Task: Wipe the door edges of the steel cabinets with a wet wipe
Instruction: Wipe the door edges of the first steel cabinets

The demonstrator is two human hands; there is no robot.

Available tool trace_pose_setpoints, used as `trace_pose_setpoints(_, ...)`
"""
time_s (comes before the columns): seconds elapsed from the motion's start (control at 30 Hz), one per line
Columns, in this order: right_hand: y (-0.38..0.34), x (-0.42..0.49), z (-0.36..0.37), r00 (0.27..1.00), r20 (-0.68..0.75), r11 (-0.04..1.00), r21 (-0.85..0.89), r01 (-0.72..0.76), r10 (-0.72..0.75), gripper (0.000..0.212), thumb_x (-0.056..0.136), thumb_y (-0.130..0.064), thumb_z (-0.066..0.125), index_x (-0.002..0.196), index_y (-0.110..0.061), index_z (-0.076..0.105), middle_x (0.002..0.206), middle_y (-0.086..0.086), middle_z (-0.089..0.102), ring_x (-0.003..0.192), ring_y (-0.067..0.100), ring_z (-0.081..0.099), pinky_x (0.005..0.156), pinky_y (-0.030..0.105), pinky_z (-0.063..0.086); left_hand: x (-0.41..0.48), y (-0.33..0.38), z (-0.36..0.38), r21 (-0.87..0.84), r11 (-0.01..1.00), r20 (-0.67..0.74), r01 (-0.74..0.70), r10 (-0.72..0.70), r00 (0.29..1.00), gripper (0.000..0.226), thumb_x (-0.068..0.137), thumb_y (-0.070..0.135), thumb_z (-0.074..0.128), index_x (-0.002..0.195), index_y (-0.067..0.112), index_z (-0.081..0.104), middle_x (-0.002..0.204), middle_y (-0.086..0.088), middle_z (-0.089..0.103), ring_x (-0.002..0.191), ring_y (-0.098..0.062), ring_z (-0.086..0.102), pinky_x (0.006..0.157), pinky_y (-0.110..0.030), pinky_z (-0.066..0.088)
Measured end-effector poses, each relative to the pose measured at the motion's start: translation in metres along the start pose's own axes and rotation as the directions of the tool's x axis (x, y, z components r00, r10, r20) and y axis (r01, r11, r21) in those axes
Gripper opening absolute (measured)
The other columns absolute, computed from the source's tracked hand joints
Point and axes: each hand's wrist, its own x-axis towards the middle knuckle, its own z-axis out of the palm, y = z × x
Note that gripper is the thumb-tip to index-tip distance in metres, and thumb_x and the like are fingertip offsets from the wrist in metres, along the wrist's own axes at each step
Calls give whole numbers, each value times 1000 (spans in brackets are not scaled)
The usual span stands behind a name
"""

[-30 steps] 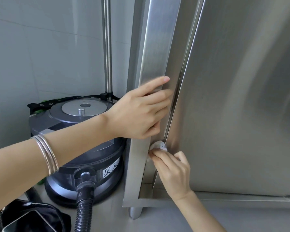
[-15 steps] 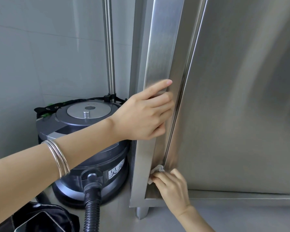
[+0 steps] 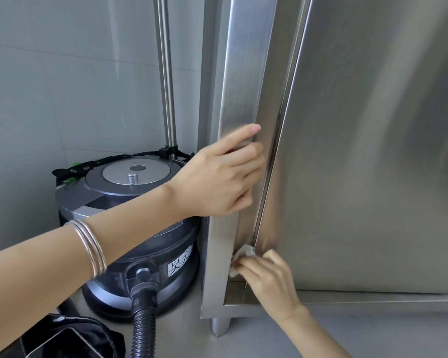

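Wet wipe (image 3: 244, 252) at fingertip end of right hand (image 3: 272, 280) grip

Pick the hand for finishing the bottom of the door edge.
Right. The right hand holds the wipe against the door edge near its bottom end. The left hand grips the frame higher up and has no wipe.
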Motion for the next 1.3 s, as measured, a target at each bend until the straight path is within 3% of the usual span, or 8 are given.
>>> trace_pose_setpoints(0.17, -23, -13, 10, 935, 338, 992, 13, -122, 111, 32, 37, -18, 89, 41, -22, 58, 48, -13, 57, 40, 7, 49, 48, 19, 34, 1, 1, -5, -10, 1000, 31, 10, -9, 999, 31, 85, 16, 39, 82, 4, 67, 87, -7, 65, 99, -27, 62, 121, -42, 17)
trace_pose_setpoints(0.27, -19, -7, -10, 899, 412, 986, 15, -166, 145, 33, 22, -26, 88, 38, -26, 59, 42, -15, 54, 37, 5, 43, 49, 16, 32, 1, 3, -8, -20, 1000, 54, 23, -22, 998, 32, 85, 16, 39, 84, 4, 68, 89, -7, 65, 101, -27, 62, 121, -43, 17)
trace_pose_setpoints(0.5, 36, -22, -96, 897, 178, 885, 169, -434, 405, 27, 51, -2, 70, 64, -25, 70, 68, -18, 65, 58, 7, 57, 67, 18, 37, 27, 31, -16, -188, 982, -20, 24, -28, 999, 29, 84, 17, 44, 86, 6, 71, 102, -10, 67, 117, -30, 58, 117, -43, 26)
trace_pose_setpoints(0.67, 95, -37, -162, 762, 53, 753, 125, -646, 645, 33, 64, 9, 78, 75, -21, 73, 78, -17, 64, 71, 6, 55, 63, 15, 41, 115, 66, -9, -261, 965, -53, 15, -30, 998, 37, 83, 15, 42, 101, 10, 74, 118, -7, 66, 129, -28, 52, 118, -43, 24)
trace_pose_setpoints(0.77, 125, -42, -190, 677, -47, 676, 141, -723, 735, 18, 71, -4, 68, 77, -20, 73, 81, -16, 61, 75, 0, 55, 66, 6, 38, 165, 87, -3, -321, 946, -53, 36, -56, 997, 44, 84, 14, 38, 110, 13, 72, 127, -6, 64, 132, -27, 49, 116, -45, 29)
trace_pose_setpoints(1.03, 197, -12, -294, 646, -82, 643, -53, -764, 759, 21, 72, -7, 68, 83, -24, 73, 86, -22, 61, 77, 5, 56, 66, 18, 43, 281, 92, -6, -435, 900, -188, -20, -69, 980, 44, 76, 11, 50, 115, 9, 70, 133, -10, 60, 135, -30, 46, 117, -47, 26)
trace_pose_setpoints(1.17, 232, 29, -362, 640, -154, 618, -167, -768, 753, 25, 69, 9, 76, 81, -13, 75, 84, -7, 68, 74, 17, 63, 66, 24, 44, 348, 70, -25, -455, 889, -275, -46, -91, 957, 45, 77, 12, 47, 116, 7, 69, 133, -11, 60, 135, -31, 45, 117, -50, 27)
trace_pose_setpoints(1.3, 275, 58, -406, 626, -271, 603, -172, -779, 731, 20, 73, 7, 74, 83, -10, 75, 83, 1, 69, 76, 23, 64, 67, 30, 46, 406, 64, -43, -455, 888, -304, -66, -85, 949, 46, 78, 15, 52, 120, 8, 68, 137, -10, 57, 137, -29, 42, 116, -51, 25)
